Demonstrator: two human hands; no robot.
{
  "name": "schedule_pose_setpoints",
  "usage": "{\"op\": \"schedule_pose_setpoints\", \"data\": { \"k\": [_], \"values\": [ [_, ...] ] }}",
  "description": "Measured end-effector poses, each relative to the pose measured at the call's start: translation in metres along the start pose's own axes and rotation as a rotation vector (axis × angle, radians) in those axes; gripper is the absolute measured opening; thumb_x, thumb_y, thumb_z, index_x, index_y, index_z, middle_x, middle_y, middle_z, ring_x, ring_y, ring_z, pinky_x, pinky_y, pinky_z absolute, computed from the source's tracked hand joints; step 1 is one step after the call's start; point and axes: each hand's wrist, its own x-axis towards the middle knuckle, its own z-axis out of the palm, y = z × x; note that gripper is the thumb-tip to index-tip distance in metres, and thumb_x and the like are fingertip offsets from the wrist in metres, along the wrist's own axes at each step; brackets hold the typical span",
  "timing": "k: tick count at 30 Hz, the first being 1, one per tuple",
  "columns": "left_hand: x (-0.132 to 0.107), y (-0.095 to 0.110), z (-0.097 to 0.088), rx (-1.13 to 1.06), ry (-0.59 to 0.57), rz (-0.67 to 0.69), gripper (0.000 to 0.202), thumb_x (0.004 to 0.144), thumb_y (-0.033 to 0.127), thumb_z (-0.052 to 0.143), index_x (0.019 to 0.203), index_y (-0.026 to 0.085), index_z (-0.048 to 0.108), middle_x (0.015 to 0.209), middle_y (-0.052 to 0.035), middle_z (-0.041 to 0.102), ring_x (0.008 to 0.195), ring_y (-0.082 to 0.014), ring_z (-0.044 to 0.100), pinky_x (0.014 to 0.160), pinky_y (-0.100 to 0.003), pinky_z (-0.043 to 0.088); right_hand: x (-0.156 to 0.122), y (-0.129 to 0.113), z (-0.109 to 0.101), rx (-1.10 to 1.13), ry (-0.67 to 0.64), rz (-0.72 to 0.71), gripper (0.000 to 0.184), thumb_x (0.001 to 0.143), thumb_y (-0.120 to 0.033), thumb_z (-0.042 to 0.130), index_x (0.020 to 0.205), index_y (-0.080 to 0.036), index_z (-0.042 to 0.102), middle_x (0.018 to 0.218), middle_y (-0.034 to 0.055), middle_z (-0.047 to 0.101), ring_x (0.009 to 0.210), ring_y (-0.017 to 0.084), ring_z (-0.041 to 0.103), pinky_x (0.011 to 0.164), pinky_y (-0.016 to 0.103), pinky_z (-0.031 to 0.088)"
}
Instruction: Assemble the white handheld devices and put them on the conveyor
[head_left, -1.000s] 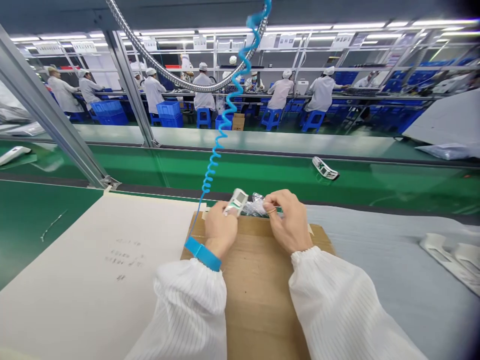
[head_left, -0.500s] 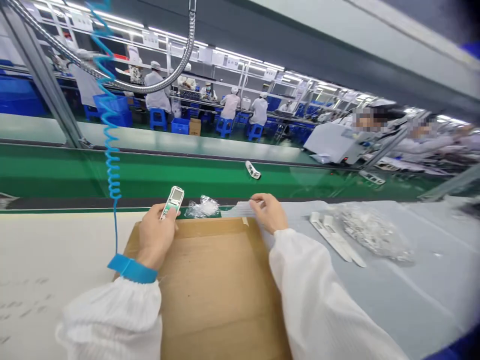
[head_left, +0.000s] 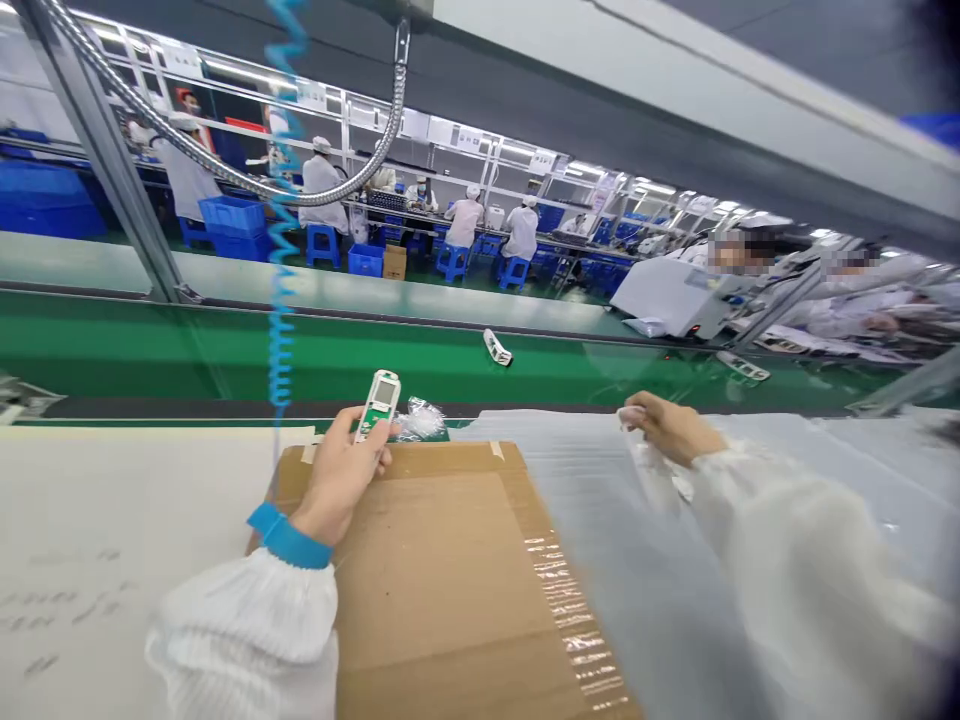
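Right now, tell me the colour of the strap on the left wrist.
Bright blue; the wrist strap shows best in the head view.

Two hands are seen: one left hand [head_left: 337,470] and one right hand [head_left: 664,428]. One white device [head_left: 382,403] is held in the left hand, and one clear plastic sheet [head_left: 592,540] is pinched by the right hand. One small plastic bag [head_left: 421,420], one cardboard sheet [head_left: 420,560], one blue wrist strap [head_left: 289,536], one coiled blue cord [head_left: 281,300] and one metal hose [head_left: 225,165] are counted nearby. Two white parts are seen on the green belt [head_left: 300,360]: one white part [head_left: 497,347] and another white part [head_left: 742,366]. Three blue stools [head_left: 322,245] are counted beyond, along with one cardboard box [head_left: 394,262] and one white machine [head_left: 671,298].
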Motion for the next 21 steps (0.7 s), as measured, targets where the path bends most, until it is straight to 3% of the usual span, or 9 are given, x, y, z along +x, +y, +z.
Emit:
{"op": "schedule_pose_setpoints", "data": {
  "k": [3, 6, 9, 11, 13, 15, 18, 21],
  "values": [
    [0.0, -0.005, 0.003, 0.043, -0.054, 0.038, 0.047, 0.08, 0.046, 0.069, 0.115, 0.018, 0.053, 0.095, -0.0056, 0.07, 0.059, -0.0079, 0.052, 0.052, -0.021, 0.039, -0.005, -0.05, 0.002, 0.315, -0.128, -0.033, 0.03, 0.089, -0.051, 0.055, 0.098, -0.024, 0.063, 0.079, 0.0042, 0.068, 0.06, 0.017, 0.055, 0.061, 0.033, 0.045],
    [0.002, -0.011, 0.005, 0.116, -0.062, 0.053, 0.056, 0.08, 0.059, 0.067, 0.118, 0.02, 0.054, 0.094, -0.0048, 0.069, 0.061, -0.0089, 0.053, 0.055, -0.022, 0.042, -0.028, -0.119, 0.026, 0.79, -0.224, -0.052, 0.05, 0.077, -0.063, 0.068, 0.11, -0.025, 0.063, 0.084, 0.0012, 0.062, 0.06, 0.012, 0.048, 0.057, 0.029, 0.042],
    [0.004, -0.015, 0.003, 0.194, -0.033, 0.101, 0.058, 0.081, 0.064, 0.065, 0.116, 0.019, 0.056, 0.1, -0.006, 0.069, 0.071, -0.0122, 0.058, 0.063, -0.025, 0.045, -0.056, -0.183, 0.065, 1.144, -0.431, -0.041, 0.056, 0.07, -0.058, 0.079, 0.111, -0.024, 0.064, 0.078, -0.0019, 0.058, 0.062, 0.011, 0.049, 0.059, 0.028, 0.043],
    [0.006, -0.015, -0.001, 0.324, 0.044, 0.181, 0.053, 0.084, 0.062, 0.063, 0.115, 0.019, 0.057, 0.102, -0.006, 0.069, 0.081, -0.0156, 0.061, 0.072, -0.028, 0.046, -0.07, -0.212, 0.09, 1.318, -0.595, -0.052, 0.052, 0.071, -0.051, 0.081, 0.112, -0.024, 0.066, 0.08, -0.0016, 0.058, 0.067, 0.011, 0.051, 0.065, 0.028, 0.046],
    [0.008, -0.015, -0.005, 0.48, 0.115, 0.262, 0.044, 0.092, 0.058, 0.052, 0.116, 0.021, 0.058, 0.099, -0.0048, 0.07, 0.086, -0.0181, 0.062, 0.076, -0.03, 0.045, -0.079, -0.226, 0.111, 1.43, -0.676, -0.078, 0.049, 0.072, -0.047, 0.082, 0.112, -0.023, 0.067, 0.087, -0.0002, 0.061, 0.072, 0.011, 0.053, 0.073, 0.029, 0.048],
    [0.009, -0.014, -0.008, 0.576, 0.113, 0.311, 0.04, 0.099, 0.053, 0.04, 0.119, 0.024, 0.059, 0.097, -0.0037, 0.071, 0.085, -0.0193, 0.063, 0.076, -0.032, 0.045, -0.082, -0.228, 0.125, 1.457, -0.642, -0.103, 0.051, 0.072, -0.048, 0.082, 0.114, -0.024, 0.068, 0.096, 0.0021, 0.065, 0.077, 0.013, 0.056, 0.08, 0.032, 0.05],
    [0.008, -0.015, -0.009, 0.626, -0.011, 0.413, 0.031, 0.098, 0.042, 0.049, 0.121, 0.026, 0.061, 0.113, -0.0032, 0.07, 0.099, -0.0203, 0.063, 0.086, -0.033, 0.046, -0.082, -0.22, 0.135, 1.407, -0.518, -0.128, 0.055, 0.073, -0.053, 0.08, 0.119, -0.025, 0.068, 0.113, 0.0061, 0.07, 0.099, 0.021, 0.063, 0.095, 0.039, 0.048],
    [0.004, -0.018, -0.006, 0.677, -0.124, 0.518, 0.032, 0.092, 0.032, 0.061, 0.123, 0.026, 0.062, 0.126, -0.0038, 0.065, 0.115, -0.0219, 0.058, 0.102, -0.037, 0.042, -0.082, -0.212, 0.135, 1.417, -0.472, -0.125, 0.052, 0.075, -0.053, 0.078, 0.119, -0.027, 0.069, 0.125, 0.0056, 0.069, 0.121, 0.027, 0.059, 0.106, 0.043, 0.044]
  ]
}}
